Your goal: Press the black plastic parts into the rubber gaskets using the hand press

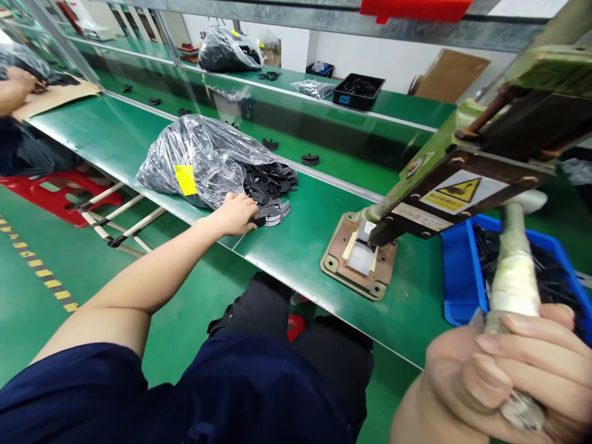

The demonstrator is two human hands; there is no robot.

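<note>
My left hand (237,214) is at the mouth of a clear plastic bag (192,154) with a yellow label. Its fingers curl down onto the near edge of a pile of black curved plastic parts (268,185), closed at one black part; the fingertips are partly hidden. My right hand (518,370) wraps round the taped lever handle (515,283) of a green hand press (444,179). Below the press head, the press base (337,256) carries a small pale plate (361,257) with yellowish strips beside it.
A blue bin (462,271) of black parts stands right of the press. Behind a low clear panel, several black curved parts (309,160) lie on a green surface. A black tray (358,92) and another bag (229,49) sit farther back. At far left shows a co-worker's hand (16,89).
</note>
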